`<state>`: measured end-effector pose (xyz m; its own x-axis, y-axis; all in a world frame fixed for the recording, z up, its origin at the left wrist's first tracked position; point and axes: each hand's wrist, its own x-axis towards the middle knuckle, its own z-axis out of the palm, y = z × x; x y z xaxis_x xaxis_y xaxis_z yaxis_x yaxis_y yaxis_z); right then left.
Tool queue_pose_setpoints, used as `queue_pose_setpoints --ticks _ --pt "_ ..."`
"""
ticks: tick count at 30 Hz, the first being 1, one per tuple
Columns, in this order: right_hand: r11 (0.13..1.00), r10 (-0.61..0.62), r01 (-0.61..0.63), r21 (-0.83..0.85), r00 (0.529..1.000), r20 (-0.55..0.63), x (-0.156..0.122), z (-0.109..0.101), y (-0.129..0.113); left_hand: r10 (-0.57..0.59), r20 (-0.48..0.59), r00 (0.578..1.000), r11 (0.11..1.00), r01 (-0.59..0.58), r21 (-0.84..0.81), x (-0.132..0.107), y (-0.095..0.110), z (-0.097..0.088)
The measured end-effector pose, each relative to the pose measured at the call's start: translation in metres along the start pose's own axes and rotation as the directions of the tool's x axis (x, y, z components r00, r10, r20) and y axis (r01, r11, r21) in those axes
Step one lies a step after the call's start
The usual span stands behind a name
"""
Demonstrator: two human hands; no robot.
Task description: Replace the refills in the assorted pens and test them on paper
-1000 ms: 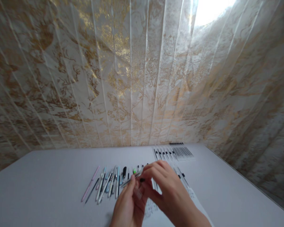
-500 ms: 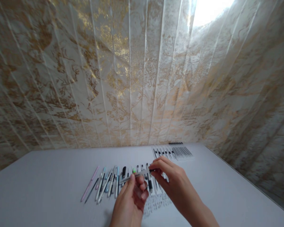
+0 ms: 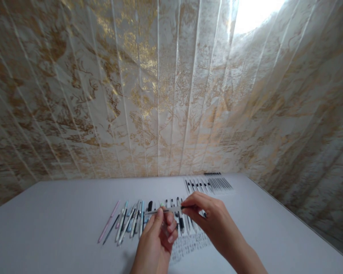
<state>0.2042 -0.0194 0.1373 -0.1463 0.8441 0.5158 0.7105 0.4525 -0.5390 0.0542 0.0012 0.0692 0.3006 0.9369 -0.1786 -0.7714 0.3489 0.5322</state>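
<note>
Between my two hands, above the table, is a slim whitish pen [image 3: 174, 209] lying nearly level. My left hand [image 3: 157, 236] pinches its barrel between thumb and fingers. At the pen's right end, the thumb and fingertips of my right hand [image 3: 207, 213] are closed on a small dark end piece [image 3: 183, 207]; whether it is joined to the barrel I cannot tell. Below and behind the hands lie several pens with black parts [image 3: 181, 224], partly covered by my fingers. Something small and green [image 3: 161, 205] shows just above my left thumb.
Pink, blue and white pens [image 3: 125, 222] lie in a loose group to the left. At the back right, a row of black-tipped pens [image 3: 198, 185] sits beside a set of thin grey refills [image 3: 220, 183]. Handwritten paper [image 3: 191, 243] lies under the hands on the white table [image 3: 60, 228].
The pen has turned slightly toward level. Its right end and my right hand are a little lower, and both hands keep their pinch.
</note>
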Motion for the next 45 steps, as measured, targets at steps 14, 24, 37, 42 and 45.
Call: queue_pose_setpoints --ticks 14,24,37,42,45 --pt "0.964 0.15 -0.153 -0.219 0.988 -0.028 -0.001 0.039 0.008 0.172 -0.063 0.983 0.98 -0.163 0.118 -0.006 0.002 0.012" --pt "0.977 0.211 -0.21 -0.017 0.977 0.033 -0.001 0.033 0.008 0.223 -0.038 0.974 0.967 -0.216 0.137 -0.004 0.002 0.011" --pt "0.955 0.282 -0.286 0.076 0.957 0.059 0.001 0.032 0.008 0.235 -0.053 0.971 0.965 -0.226 0.134 -0.002 0.002 0.011" --pt "0.953 0.26 -0.269 0.136 0.962 0.076 0.0 0.027 0.008 0.23 -0.044 0.972 0.965 -0.222 0.14 -0.003 0.001 0.01" --pt "0.966 0.228 -0.236 0.11 0.971 0.077 0.0 0.026 0.009 0.232 -0.059 0.971 0.965 -0.222 0.138 -0.003 -0.001 0.01"
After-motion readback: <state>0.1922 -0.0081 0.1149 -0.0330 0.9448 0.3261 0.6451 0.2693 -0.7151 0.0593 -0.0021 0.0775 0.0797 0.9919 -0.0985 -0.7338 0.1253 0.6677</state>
